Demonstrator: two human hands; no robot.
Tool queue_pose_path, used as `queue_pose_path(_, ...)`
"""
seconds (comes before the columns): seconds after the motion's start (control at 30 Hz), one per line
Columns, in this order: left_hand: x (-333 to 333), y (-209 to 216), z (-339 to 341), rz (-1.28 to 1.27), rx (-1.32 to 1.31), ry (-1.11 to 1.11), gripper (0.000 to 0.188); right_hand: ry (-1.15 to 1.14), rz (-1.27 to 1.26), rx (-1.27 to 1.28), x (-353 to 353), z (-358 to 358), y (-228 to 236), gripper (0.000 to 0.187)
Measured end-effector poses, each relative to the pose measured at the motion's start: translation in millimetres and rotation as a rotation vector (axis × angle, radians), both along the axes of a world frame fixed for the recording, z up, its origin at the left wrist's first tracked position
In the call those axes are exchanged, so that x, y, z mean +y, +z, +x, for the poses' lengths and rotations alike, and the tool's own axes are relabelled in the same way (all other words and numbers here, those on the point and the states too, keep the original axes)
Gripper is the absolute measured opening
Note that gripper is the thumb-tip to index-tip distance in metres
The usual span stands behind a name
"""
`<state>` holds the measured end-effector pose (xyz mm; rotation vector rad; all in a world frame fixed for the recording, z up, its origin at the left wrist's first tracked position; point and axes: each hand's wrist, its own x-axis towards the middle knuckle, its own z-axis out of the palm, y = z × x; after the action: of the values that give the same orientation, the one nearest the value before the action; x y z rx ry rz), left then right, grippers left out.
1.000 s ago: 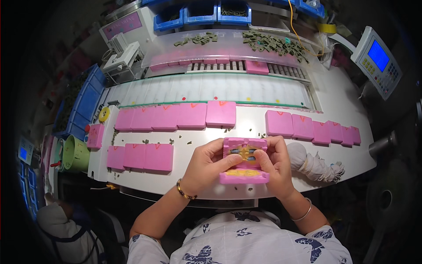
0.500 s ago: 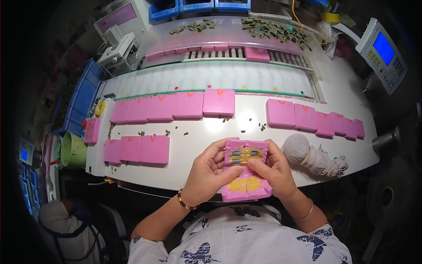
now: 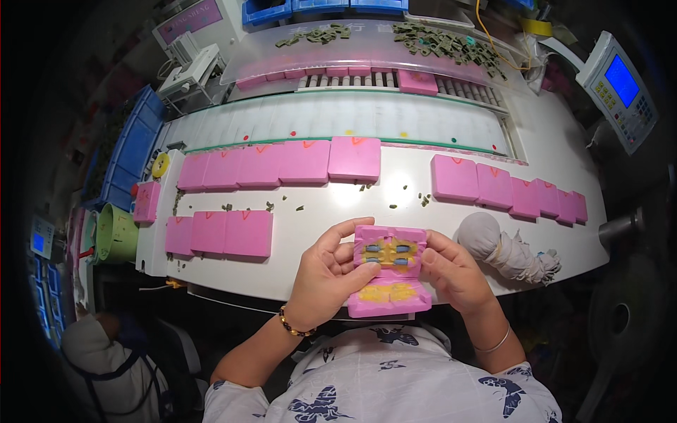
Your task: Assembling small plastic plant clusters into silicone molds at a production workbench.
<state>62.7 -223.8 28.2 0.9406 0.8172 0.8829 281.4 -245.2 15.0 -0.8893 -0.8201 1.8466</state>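
An opened pink mould (image 3: 396,275) is held up in front of me, its two halves spread one above the other. Yellow staining covers the inner faces. Several small blue-grey pieces (image 3: 403,249) sit in the cavities of the upper half. My left hand (image 3: 321,275) grips the mould's left side, its thumb lying over the inner face and its fingers partly hidden behind. At the right edge, my right hand (image 3: 460,276) supports the mould with fingers behind it, the thumb close to the rim.
Closed pink blocks (image 3: 248,233) stand in rows on the white table, left and right. Dark green scraps (image 3: 425,200) lie scattered. A cloth-wrapped bundle (image 3: 504,247) rests near my right hand. Beyond are a green-edged glass strip (image 3: 338,116), rollers and a display unit (image 3: 620,88).
My right thumb has moved from the mould's middle out to its right edge. Another blue-grey piece now shows in the upper half. The mould has shifted slightly left.
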Motion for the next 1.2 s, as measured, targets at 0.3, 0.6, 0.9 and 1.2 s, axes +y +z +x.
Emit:
queue_pose_path(0.3, 0, -2, 1, 0.03, 0.031, -0.072, 0.052, -0.077, 0.322, -0.264, -7, -1, -8, 0.025)
queue_pose_path(0.6, 0, -1, 0, 0.049, 0.016, -0.067, 0.042, -0.177, 0.274, -0.275, -11, -13, -3, 0.019)
queue_pose_path(0.9, -6, -8, -2, 0.061, 0.047, -0.119, 0.029, -0.078, 0.482, -0.485, -3, -5, 13, 0.023)
queue_pose_path(1.2, 2, -13, -1, -0.259, -0.191, -0.051, 0.035, -0.174, 0.154, -0.204, -1, -13, 1, 0.035)
